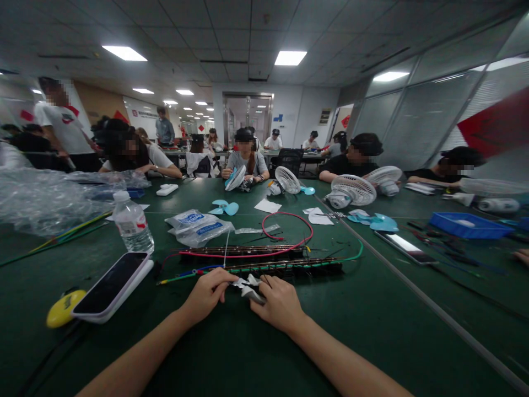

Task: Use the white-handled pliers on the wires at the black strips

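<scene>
My left hand [210, 293] is closed, its thumb and fingers pinching the left end of a crumpled white-and-grey scrap [253, 293]. From the other side my right hand [280, 302] grips the same scrap, its fingers curled round it. Whether it is paper or plastic film I cannot tell. Just beyond both hands lie two long black strips [289, 268] bundled with wires. A red wire [311, 226] loops above them, and a green wire [359, 251] bends out at the right end. One thin white cable tie [226, 248] sticks up near my left fingertips.
Left of my arms are a phone [111, 286], a yellow round object [66, 309] and a water bottle [132, 223]. Plastic bags [198, 227], a blue fan blade [223, 208], fans [353, 190] and a blue tray [469, 225] lie farther off. Several people sit around the table.
</scene>
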